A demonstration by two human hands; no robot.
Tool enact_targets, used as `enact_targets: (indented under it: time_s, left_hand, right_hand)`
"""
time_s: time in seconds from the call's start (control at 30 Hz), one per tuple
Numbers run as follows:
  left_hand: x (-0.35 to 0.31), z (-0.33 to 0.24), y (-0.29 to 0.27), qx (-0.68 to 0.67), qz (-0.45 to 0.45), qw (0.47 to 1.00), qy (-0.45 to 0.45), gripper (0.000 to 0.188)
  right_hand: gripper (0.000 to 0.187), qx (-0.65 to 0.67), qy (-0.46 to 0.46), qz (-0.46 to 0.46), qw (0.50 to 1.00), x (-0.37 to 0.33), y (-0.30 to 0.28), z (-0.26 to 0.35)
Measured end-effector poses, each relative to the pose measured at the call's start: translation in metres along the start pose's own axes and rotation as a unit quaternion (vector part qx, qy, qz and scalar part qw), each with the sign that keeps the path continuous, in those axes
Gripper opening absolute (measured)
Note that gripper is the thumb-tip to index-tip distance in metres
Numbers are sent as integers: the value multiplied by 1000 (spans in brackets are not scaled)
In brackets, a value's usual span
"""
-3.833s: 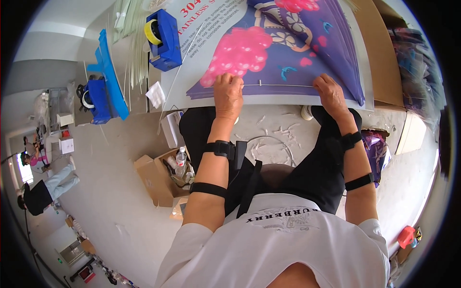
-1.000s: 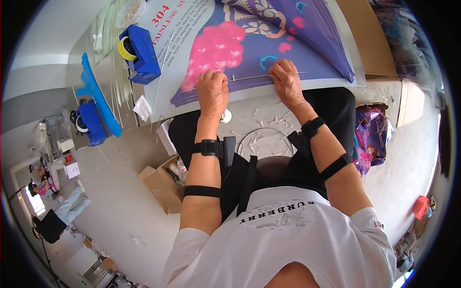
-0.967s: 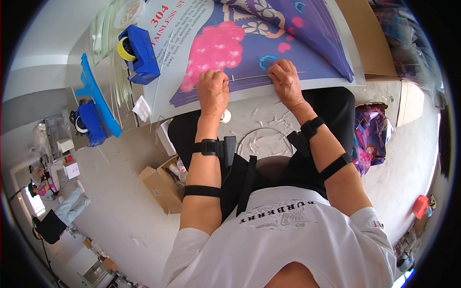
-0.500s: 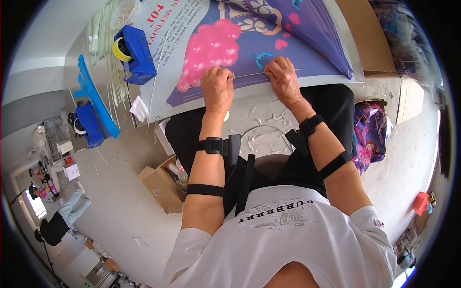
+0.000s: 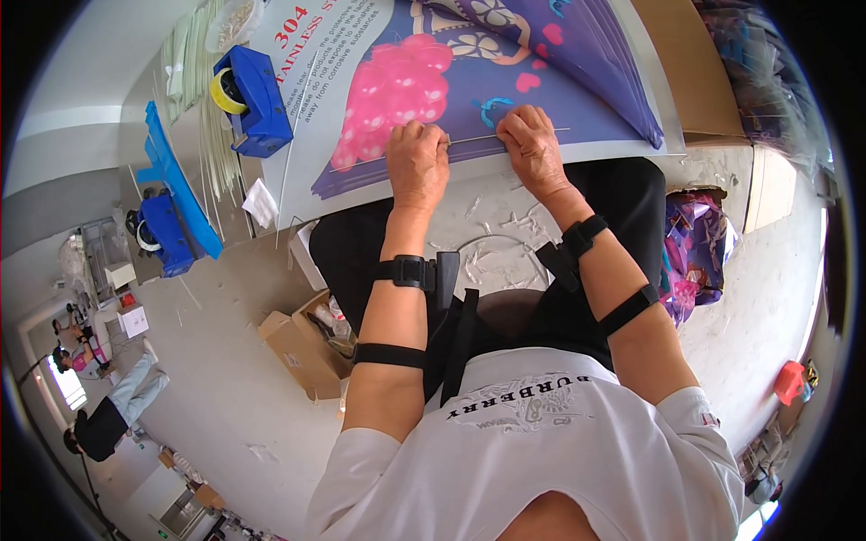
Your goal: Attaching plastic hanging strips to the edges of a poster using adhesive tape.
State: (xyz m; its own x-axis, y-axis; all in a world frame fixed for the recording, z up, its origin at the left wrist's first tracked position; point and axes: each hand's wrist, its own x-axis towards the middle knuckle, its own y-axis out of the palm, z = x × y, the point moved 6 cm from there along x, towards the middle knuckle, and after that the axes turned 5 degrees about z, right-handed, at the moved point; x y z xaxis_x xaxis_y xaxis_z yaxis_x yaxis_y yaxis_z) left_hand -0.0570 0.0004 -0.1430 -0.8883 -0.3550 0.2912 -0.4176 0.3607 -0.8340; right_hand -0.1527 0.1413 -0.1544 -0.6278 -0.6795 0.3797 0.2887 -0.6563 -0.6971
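Observation:
A stack of purple printed sheets (image 5: 492, 101) with a pink balloon bunch lies on the table in front of me. Along its near edge runs a thin pale rod (image 5: 475, 140), its ends showing beyond both hands. My left hand (image 5: 418, 164) is closed, with fingertips pinched on the rod at the sheet's edge. My right hand (image 5: 534, 149) is closed in the same way farther right, below a blue bird print. Curled fingers hide the exact grip. The upper right part of the top sheets is folded over.
A blue tape dispenser (image 5: 257, 101) stands left of the sheets, near bundled pale rods (image 5: 187, 59) and white tissue (image 5: 262, 202). Another blue dispenser (image 5: 165, 233) sits by the table's edge. A box of purple scraps (image 5: 696, 243) is at right; an opened cardboard box (image 5: 302, 352) lies below.
My left hand has shifted slightly to the right along the near edge of the sheet. My right hand stays almost where it was.

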Motion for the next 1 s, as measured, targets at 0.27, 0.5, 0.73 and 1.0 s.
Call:
enact_targets:
  time_s: [0.27,0.5,0.73,1.0]
  left_hand:
    - [0,13,-10,-61,-22,998,5,14]
    - [-24,125,-95,-9,-140,984,-114,8]
    - [-66,229,-151,-71,-216,915,-334,5]
    - [-43,198,-121,197,96,934,-282,11]
  right_hand:
    - [8,14,-17,8,1000,2,-5,5]
    - [9,32,-5,23,999,5,-7,6]
    - [16,39,28,8,999,5,-13,9]
    - [12,159,74,39,984,11,7,53]
